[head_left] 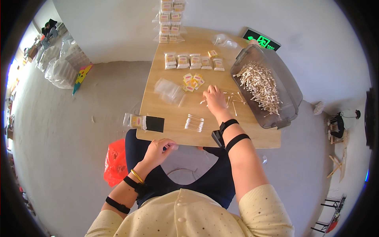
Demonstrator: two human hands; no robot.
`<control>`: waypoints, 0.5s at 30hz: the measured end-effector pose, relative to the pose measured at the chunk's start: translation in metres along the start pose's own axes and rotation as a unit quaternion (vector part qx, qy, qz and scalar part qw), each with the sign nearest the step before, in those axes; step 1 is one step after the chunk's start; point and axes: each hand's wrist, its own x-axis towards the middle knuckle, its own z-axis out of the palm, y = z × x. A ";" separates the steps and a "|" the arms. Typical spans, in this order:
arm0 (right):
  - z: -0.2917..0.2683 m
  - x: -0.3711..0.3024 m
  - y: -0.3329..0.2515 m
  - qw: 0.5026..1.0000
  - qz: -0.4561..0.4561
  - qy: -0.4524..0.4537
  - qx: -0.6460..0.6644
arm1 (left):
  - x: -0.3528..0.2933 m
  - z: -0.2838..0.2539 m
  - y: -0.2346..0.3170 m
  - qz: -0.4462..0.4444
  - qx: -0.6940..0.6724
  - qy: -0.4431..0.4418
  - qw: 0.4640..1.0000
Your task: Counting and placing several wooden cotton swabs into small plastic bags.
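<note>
My right hand (215,99) reaches over the middle of the table, its fingers curled down on cotton swabs (203,101) whose tips stick out at its left side. Right of it, several loose cotton swabs (234,103) lie scattered. A neat row of cotton swabs (194,123) lies side by side nearer to me. Just off the table's front edge, my left hand (158,151) is closed, with a small pale pinkish thing (174,146) showing at its fingertips; its kind is unclear. Small yellow-and-white cards (192,82) lie in a pile beyond, beside clear plastic bags (169,91).
A grey bin (290,106) heaped with cotton swabs (258,87) stands along the table's right side. Filled swab packs (195,61) line the far part, with more stacked packs (169,27) behind. A bagged pack and black card (154,124) overhang the left edge. A red bag (115,162) hangs below.
</note>
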 end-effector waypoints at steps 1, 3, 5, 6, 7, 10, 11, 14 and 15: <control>0.003 0.000 0.007 1.000 -0.008 -0.004 -0.012 | 0.000 0.001 -0.004 -0.008 0.002 0.001 1.000; 0.000 0.009 0.003 0.999 -0.009 -0.010 0.031 | -0.002 -0.003 -0.014 -0.025 0.014 0.014 0.999; -0.002 0.010 0.000 0.998 -0.007 0.002 0.062 | 0.000 -0.002 -0.020 -0.032 0.005 0.019 0.999; -0.002 0.008 0.000 0.997 -0.005 0.018 0.072 | 0.002 -0.002 -0.022 -0.034 0.000 0.020 0.999; -0.002 0.006 0.000 0.996 -0.002 0.034 0.082 | 0.003 0.000 -0.024 -0.043 0.001 0.009 0.999; -0.003 -0.002 0.000 0.996 0.005 0.056 0.076 | 0.016 0.006 -0.018 -0.051 -0.002 -0.007 0.999; -0.005 -0.004 -0.005 0.995 0.020 0.059 0.081 | 0.020 0.009 -0.016 -0.044 -0.009 -0.001 0.999; -0.006 -0.014 -0.025 0.994 0.043 0.040 0.088 | 0.031 0.015 -0.013 -0.021 0.010 0.006 1.000; -0.003 -0.020 -0.029 0.996 0.037 0.014 0.083 | 0.034 0.017 -0.012 -0.011 0.022 0.006 1.000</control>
